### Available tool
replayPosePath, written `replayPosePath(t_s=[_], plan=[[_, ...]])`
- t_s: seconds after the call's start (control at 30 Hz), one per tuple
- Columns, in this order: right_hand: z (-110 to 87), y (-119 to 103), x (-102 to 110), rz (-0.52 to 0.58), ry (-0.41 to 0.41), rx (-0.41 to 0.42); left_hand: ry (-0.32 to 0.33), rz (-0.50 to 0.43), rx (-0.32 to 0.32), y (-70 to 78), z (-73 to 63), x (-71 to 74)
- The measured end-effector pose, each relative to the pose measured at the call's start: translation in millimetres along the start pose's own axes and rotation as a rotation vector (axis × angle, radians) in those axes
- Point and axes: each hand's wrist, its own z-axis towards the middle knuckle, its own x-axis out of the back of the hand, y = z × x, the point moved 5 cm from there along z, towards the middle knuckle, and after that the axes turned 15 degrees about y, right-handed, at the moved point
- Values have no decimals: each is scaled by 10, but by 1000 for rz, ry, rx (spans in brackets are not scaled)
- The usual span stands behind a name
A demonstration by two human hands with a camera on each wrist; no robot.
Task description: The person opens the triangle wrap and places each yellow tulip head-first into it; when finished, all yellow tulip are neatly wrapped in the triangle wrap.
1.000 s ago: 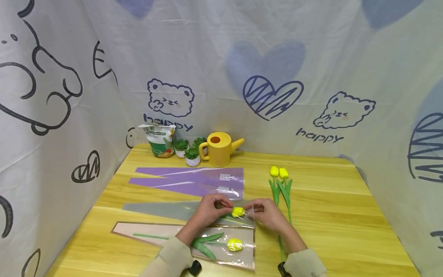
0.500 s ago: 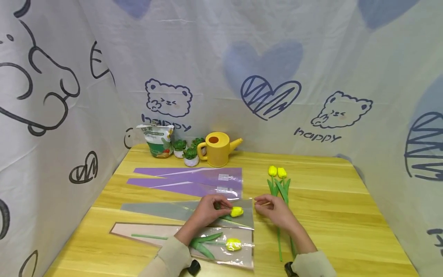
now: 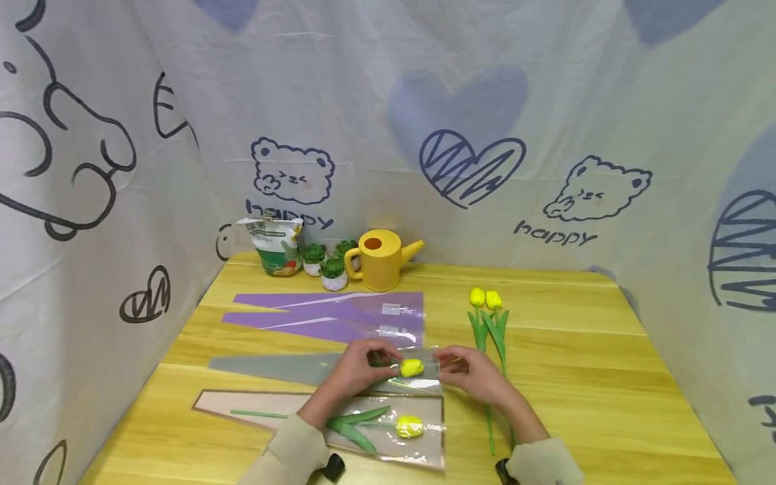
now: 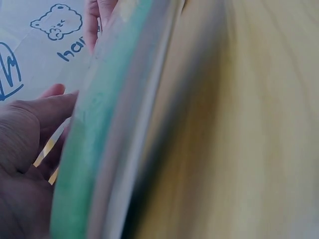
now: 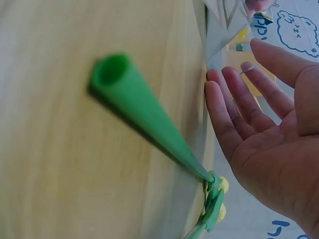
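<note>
My left hand (image 3: 364,367) pinches a yellow tulip (image 3: 411,368) just behind its bloom, over a clear-fronted grey flower sleeve (image 3: 273,371). The fingers hide most of its stem and leaves. At the sleeve's wide right end is my right hand (image 3: 473,372), fingertips right at the clear edge. The right wrist view shows its thumb and fingers spread apart. Nearer me lies a pinkish sleeve (image 3: 424,448) with a second tulip (image 3: 409,426) inside. Two loose tulips (image 3: 486,298) lie just right of my right hand, their stems running under that forearm.
Two purple sleeves (image 3: 327,302) lie behind my hands. Along the back of the wooden table (image 3: 582,350) stand a yellow watering can (image 3: 380,261), several small potted succulents (image 3: 333,273) and a white and green bag (image 3: 275,249). A printed curtain (image 3: 388,101) surrounds the table.
My right hand first drew back from the sleeve's wide end, then returned to its edge. My left hand has stayed at the tulip, whose bloom remains near the sleeve's wide end.
</note>
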Motion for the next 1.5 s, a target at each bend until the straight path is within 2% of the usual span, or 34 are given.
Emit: replayPosePath(t_s=[0.47,0.57,0.7,0.9,1.03,1.23,1.5], plan=[[5,30,34,-50,15,-10,-26,42,-19,-14,6,-20],[-25,-6,114,-57,35,8,-31,53,-23,-6,-1,-23],[-91,-36,339,-76,97,8,-29,54,-28,-3,-6,-11],[-254,91,779,-132,267,-102,-33,63,-44,-8,1,25],[-359,241,960,-116,328,-209,-45,75,-27,-3,0,37],[-390,422,995,-133,321,-294,-53,57,-14,15,-9,57],[-354,518,915,-79,311,-356,-54,75,-48,7,-24,51]])
